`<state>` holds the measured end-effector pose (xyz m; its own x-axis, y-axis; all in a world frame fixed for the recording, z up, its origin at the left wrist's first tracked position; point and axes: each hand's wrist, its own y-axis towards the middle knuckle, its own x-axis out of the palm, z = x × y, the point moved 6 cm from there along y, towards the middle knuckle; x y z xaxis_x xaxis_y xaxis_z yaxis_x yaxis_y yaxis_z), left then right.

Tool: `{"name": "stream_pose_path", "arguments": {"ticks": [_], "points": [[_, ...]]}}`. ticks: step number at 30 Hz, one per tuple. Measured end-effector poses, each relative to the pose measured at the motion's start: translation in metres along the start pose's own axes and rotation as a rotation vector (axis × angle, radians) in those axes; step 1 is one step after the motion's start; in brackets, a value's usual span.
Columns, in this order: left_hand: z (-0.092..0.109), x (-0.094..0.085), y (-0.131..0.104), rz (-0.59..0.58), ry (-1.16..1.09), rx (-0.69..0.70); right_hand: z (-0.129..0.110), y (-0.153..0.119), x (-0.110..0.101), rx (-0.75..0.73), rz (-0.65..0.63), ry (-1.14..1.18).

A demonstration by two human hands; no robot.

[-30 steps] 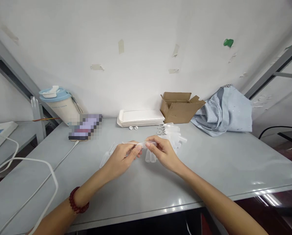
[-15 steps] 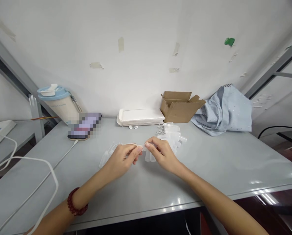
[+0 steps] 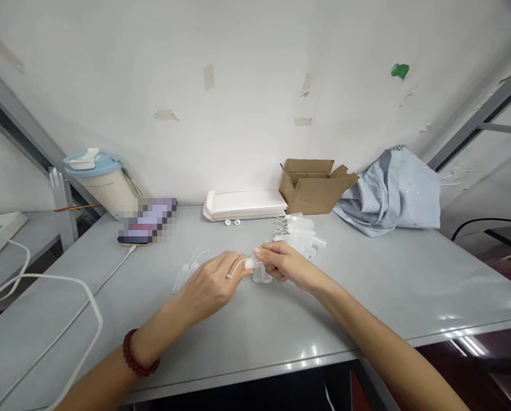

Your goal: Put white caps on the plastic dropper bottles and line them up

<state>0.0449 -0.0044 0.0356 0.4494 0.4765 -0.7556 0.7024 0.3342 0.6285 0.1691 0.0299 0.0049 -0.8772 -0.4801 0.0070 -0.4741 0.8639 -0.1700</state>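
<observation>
My left hand [image 3: 215, 279] is closed around a small white cap [image 3: 249, 263] with a short white tube [image 3: 237, 267] lying over its fingers. My right hand [image 3: 285, 264] pinches a small translucent piece [image 3: 258, 260] against that cap, so both hands meet over the grey table. Just below my right fingers, two translucent bottles [image 3: 262, 275] rest on the tabletop. Beyond my right hand lies a pile of clear bottles [image 3: 300, 231] with thin metallic parts at its left. More translucent pieces [image 3: 182, 275] with thin tubes lie left of my left hand.
Along the wall stand a white stack of flat packets [image 3: 247, 204], an open cardboard box [image 3: 317, 191] and a blue cloth bag [image 3: 392, 197]. Two small white caps [image 3: 232, 222] lie before the packets. At the left are a phone [image 3: 146, 221], its white cable [image 3: 99, 288] and a tumbler [image 3: 105, 180].
My left hand has turned over, its back now upward, and the white tube lies across its fingers. My right fingers have curled in further. The view has shifted slightly.
</observation>
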Motion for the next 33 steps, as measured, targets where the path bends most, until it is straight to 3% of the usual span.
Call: {"name": "stream_pose_path", "arguments": {"ticks": [2, 6, 11, 14, 17, 20, 24, 33], "points": [[-0.006, 0.002, 0.001, -0.030, -0.142, -0.101, 0.000, -0.001, 0.001, 0.002, 0.008, 0.039], [-0.021, 0.011, 0.000, -0.177, -0.511, -0.438, -0.002, 0.000, 0.007, -0.025, 0.009, 0.031], [-0.027, 0.024, -0.006, -0.331, -0.812, -0.750, -0.008, -0.002, 0.004, -0.122, 0.145, -0.178], [-0.029, 0.031, -0.011, -0.345, -1.009, -0.906, -0.016, -0.006, 0.004, -0.267, 0.243, -0.401], [-0.029, 0.036, -0.015, -0.338, -1.243, -1.047, -0.024, -0.013, 0.010, -0.513, 0.319, -0.690], [-0.027, 0.037, -0.015, -0.333, -1.377, -1.072, -0.025, -0.017, 0.016, -0.682, 0.356, -0.892], [-0.027, 0.032, -0.010, -0.311, -1.288, -0.967, -0.026, -0.019, 0.016, -0.722, 0.389, -0.887], [-0.026, 0.016, -0.003, -0.227, -0.875, -0.802, -0.022, -0.013, 0.011, -0.362, 0.269, -0.533]]}}
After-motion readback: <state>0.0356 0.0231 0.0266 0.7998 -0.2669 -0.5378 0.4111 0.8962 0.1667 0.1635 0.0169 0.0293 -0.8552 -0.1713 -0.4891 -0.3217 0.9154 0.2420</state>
